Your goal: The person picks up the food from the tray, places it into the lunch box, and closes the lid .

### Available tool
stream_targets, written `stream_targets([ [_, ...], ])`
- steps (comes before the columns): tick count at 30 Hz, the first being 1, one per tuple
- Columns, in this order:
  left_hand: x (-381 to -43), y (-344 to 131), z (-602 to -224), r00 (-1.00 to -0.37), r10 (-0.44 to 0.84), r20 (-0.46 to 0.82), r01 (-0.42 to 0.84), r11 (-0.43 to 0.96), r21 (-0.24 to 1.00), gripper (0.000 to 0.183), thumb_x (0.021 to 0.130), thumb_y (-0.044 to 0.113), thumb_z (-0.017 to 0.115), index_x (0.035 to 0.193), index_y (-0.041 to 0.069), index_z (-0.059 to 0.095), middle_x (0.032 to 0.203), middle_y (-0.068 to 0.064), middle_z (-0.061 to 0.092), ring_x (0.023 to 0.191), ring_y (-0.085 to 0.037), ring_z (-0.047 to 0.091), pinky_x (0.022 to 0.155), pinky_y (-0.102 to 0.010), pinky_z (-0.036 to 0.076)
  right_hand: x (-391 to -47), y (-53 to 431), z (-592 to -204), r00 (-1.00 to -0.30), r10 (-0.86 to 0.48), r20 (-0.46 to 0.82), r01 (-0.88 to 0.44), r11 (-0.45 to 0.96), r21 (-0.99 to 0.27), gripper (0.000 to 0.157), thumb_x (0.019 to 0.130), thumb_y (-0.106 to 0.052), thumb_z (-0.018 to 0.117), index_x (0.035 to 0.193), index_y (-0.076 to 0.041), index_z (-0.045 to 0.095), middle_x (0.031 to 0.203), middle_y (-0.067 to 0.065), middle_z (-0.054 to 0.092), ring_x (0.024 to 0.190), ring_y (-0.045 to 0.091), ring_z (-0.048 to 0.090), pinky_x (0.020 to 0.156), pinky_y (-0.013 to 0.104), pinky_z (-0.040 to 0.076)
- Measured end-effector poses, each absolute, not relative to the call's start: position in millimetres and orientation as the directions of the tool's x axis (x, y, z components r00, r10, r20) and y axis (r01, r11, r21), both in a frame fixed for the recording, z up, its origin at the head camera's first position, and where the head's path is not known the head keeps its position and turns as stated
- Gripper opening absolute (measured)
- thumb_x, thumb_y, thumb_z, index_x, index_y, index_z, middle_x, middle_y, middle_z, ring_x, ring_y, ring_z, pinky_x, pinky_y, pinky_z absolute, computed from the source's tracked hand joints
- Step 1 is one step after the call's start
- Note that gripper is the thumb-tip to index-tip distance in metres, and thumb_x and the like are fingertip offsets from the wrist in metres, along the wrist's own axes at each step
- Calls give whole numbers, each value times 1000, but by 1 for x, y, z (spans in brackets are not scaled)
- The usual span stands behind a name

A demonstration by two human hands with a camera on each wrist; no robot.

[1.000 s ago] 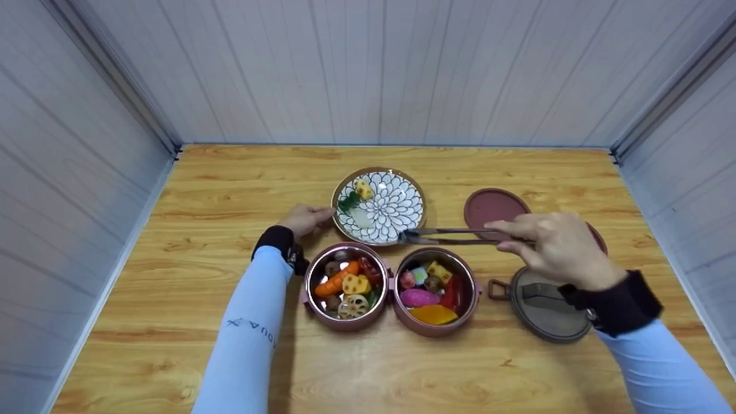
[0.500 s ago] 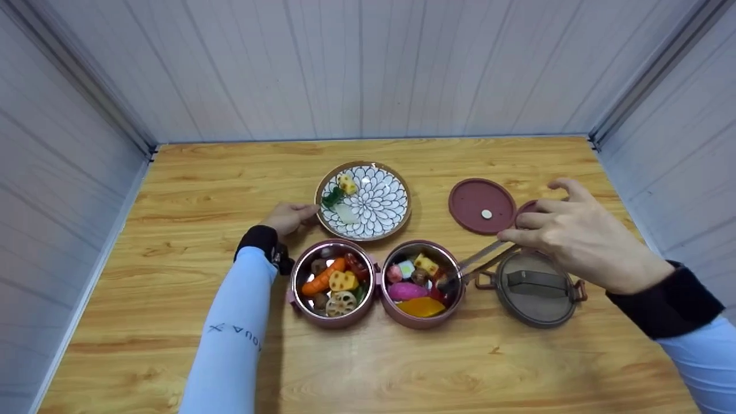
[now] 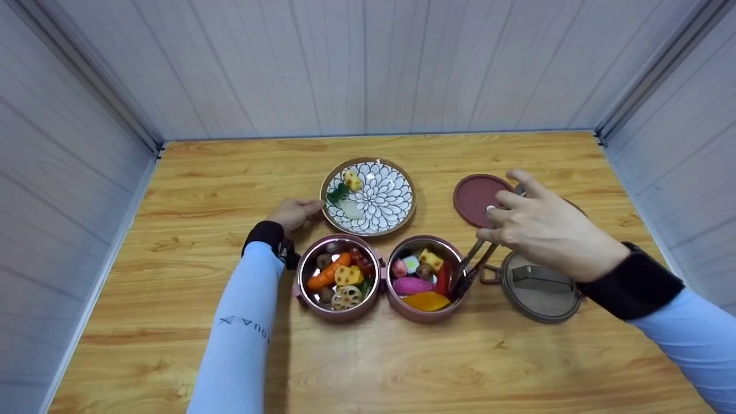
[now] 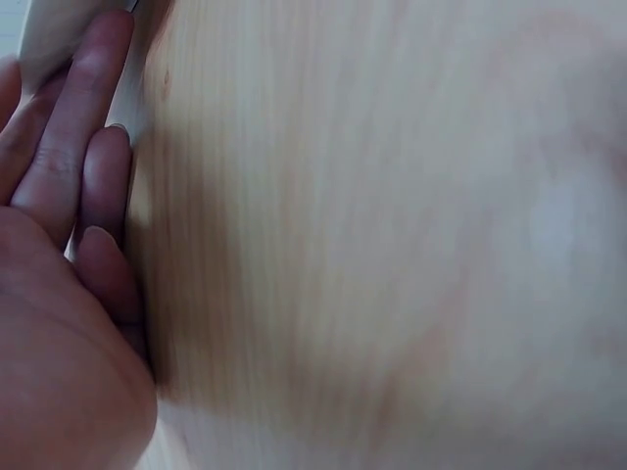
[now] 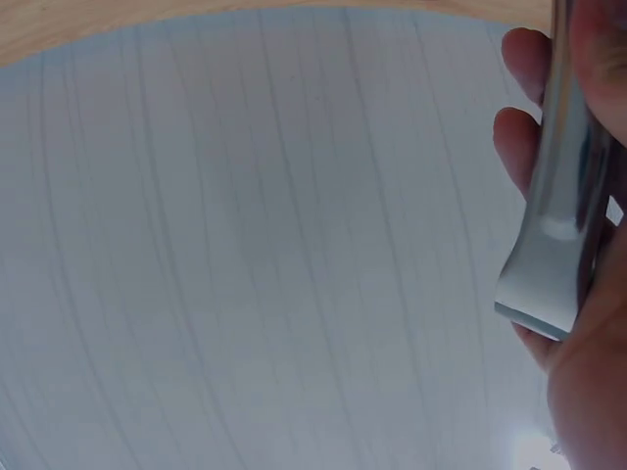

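Observation:
My left hand grips the left rim of a round plate with a petal pattern and brown edge. In the left wrist view, fingers lie against the plate's pale underside. A yellow piece with brown spots, a green leafy piece and a whitish slice lie on it. My right hand holds metal tongs, tips down inside the right pink pot, beside a red piece. The tongs' handle end shows in the right wrist view.
Left of that pot stands a second pink pot with a carrot, a lotus root slice and other food. A dark red lid lies behind my right hand. A grey-brown lid with a handle lies at right.
My right hand has brought the tongs from the plate's front edge down into the right pot, their tips now lower beside the red piece. The left hand stays at the plate.

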State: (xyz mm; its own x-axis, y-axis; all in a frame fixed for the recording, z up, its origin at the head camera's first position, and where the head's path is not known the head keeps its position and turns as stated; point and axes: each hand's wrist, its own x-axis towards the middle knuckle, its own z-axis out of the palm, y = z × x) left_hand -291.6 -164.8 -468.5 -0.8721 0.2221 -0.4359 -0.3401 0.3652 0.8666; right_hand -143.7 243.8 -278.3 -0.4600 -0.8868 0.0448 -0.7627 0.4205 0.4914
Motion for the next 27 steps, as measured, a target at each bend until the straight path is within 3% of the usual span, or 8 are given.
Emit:
stream_targets([
  [7,-292,-167,-469,-873,217,-438,-347,354,868,44,100,32,61,131,2,63,126,-12,62,121,-23,49,110,-34,30,-144,248,-272,-484,-869,100,-780,480,400,51,59,-9,88,108,-19,76,85,4,63,86,30,54,91,55,37],
  [14,-291,-165,-467,-873,215,-438,-320,427,846,49,100,37,59,137,5,59,126,-12,63,114,-21,52,100,-30,38,-150,261,-272,-504,-831,236,-771,556,311,40,68,-22,81,108,-21,75,82,2,61,75,28,51,71,47,38],
  [20,-290,-165,-466,-875,202,-441,-317,448,836,49,100,38,58,138,6,58,131,-12,61,115,-21,52,99,-31,39,-161,267,-291,-644,-700,309,-679,709,190,47,79,-11,78,125,-17,70,98,10,69,83,34,60,69,49,42],
  [24,-289,-165,-464,-869,203,-452,-338,424,840,49,100,37,59,138,6,58,134,-11,60,119,-20,49,104,-32,36,-176,261,-313,-759,-575,307,-597,802,27,53,82,-20,80,132,-12,64,105,16,69,88,38,64,71,52,49],
  [27,-288,-166,-464,-864,200,-463,-356,407,841,49,99,37,60,138,7,58,134,-9,60,122,-21,48,106,-34,34,-190,252,-329,-824,-504,260,-534,844,-58,54,84,-25,79,133,-9,62,103,18,70,78,35,66,57,47,52],
])
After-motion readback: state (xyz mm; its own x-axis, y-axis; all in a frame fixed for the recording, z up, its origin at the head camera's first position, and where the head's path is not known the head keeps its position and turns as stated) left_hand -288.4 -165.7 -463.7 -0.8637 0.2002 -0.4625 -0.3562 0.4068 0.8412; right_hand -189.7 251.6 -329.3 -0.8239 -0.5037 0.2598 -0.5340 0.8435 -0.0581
